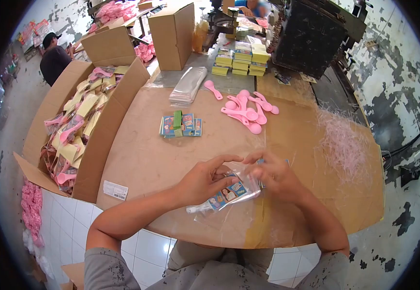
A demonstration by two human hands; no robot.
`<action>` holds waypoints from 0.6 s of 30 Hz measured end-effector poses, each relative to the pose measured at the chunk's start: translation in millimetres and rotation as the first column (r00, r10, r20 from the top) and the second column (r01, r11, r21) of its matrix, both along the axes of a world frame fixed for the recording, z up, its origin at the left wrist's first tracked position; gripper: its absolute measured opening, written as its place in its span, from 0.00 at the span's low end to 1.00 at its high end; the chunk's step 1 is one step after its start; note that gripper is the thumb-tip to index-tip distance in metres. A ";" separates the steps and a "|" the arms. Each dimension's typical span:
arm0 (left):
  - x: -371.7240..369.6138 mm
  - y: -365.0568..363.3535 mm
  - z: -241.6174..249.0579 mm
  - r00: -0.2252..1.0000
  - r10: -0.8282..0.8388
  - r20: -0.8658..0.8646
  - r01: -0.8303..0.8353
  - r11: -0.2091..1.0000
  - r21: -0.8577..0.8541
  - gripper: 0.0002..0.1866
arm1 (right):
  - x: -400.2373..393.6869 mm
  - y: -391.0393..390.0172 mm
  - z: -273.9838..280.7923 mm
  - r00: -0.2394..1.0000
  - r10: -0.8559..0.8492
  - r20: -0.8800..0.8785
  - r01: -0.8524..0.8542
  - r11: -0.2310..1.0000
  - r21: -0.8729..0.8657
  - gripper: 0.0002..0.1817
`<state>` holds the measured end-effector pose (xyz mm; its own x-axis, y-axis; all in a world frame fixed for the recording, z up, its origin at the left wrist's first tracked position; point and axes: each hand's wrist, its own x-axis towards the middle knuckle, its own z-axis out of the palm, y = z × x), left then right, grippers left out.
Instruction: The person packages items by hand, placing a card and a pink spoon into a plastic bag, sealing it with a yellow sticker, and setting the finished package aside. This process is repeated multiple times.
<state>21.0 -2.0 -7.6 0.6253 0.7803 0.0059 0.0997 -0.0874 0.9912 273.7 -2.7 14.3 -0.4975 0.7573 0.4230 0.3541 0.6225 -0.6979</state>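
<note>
Near the table's front edge lies a clear plastic bag [250, 194] with a blue printed card [229, 193] inside. A pale handle-like piece [198, 209] shows at the bag's lower left end. My left hand [204, 180] grips the bag, thumb on top by the card and index finger arched above. My right hand [280, 178] is at the bag's upper right end, fingers curled in on the film and partly blurred by motion. Beneath and behind it, more blue cards [287, 162] peek out, mostly hidden.
Pink scoops [243, 110] lie in a pile beyond my hands. Left of them are a stack of cards [181, 125] with a green band and clear bags [188, 87]. A carton [118, 128] of packed scoops stands left, plastic strands [343, 145] right. A person [55, 60] sits far left.
</note>
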 end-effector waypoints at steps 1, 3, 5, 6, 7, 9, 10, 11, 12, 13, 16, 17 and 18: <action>-0.8 1.7 -0.1 1.000 0.004 0.027 -0.003 1.000 -0.023 0.27 | 5.1 12.0 4.7 0.998 -0.058 0.028 0.060 0.994 -0.091 0.11; -1.2 3.3 0.2 0.997 0.006 0.078 0.000 0.997 -0.076 0.27 | 2.5 37.1 9.2 0.982 -0.153 0.109 0.161 0.985 -0.067 0.12; -1.3 2.2 1.0 0.994 0.024 0.106 -0.015 0.996 -0.088 0.26 | -8.7 69.7 6.4 0.950 -0.248 0.188 0.214 0.959 0.183 0.12; -1.4 2.4 1.6 0.992 0.034 0.120 -0.023 0.996 -0.090 0.26 | -11.9 85.9 -1.3 0.929 -0.280 0.243 0.193 0.924 0.329 0.12; -1.5 3.1 0.0 0.991 0.031 0.133 -0.021 0.997 -0.078 0.26 | -14.8 102.8 -12.6 0.903 -0.318 0.289 0.158 0.871 0.465 0.13; -1.5 5.0 -3.8 0.988 0.024 0.155 -0.016 0.998 -0.053 0.26 | -16.6 121.0 -20.1 0.846 -0.364 0.389 0.092 0.819 0.567 0.14; -2.1 5.0 -2.4 0.990 0.029 0.140 -0.025 0.999 -0.031 0.26 | -15.8 127.2 -20.2 0.817 -0.361 0.449 0.073 0.838 0.542 0.15; -3.0 4.3 -0.8 0.992 0.036 0.124 -0.035 0.999 -0.011 0.26 | -14.7 131.9 -21.4 0.785 -0.354 0.508 0.054 0.857 0.513 0.15; -4.3 4.1 0.2 0.993 0.045 0.111 -0.046 0.999 0.006 0.26 | -16.3 128.9 -17.2 0.833 -0.322 0.449 0.139 0.909 0.393 0.15; -5.3 4.0 -0.3 0.988 0.050 0.143 -0.048 0.999 -0.018 0.25 | -16.6 121.3 -15.0 0.873 -0.291 0.392 0.203 0.946 0.252 0.15; -3.4 5.5 -0.6 0.980 0.042 0.196 -0.030 0.998 -0.063 0.25 | -7.0 104.4 -10.1 0.852 -0.298 0.430 0.233 0.952 0.198 0.14; -3.3 6.0 -1.7 0.981 0.038 0.189 -0.026 0.998 -0.061 0.25 | -3.3 101.7 -9.9 0.822 -0.312 0.477 0.215 0.945 0.247 0.14; -3.2 6.0 -2.8 0.983 0.033 0.181 -0.023 0.998 -0.059 0.25 | 0.0 99.2 -12.4 0.826 -0.305 0.474 0.199 0.945 0.261 0.14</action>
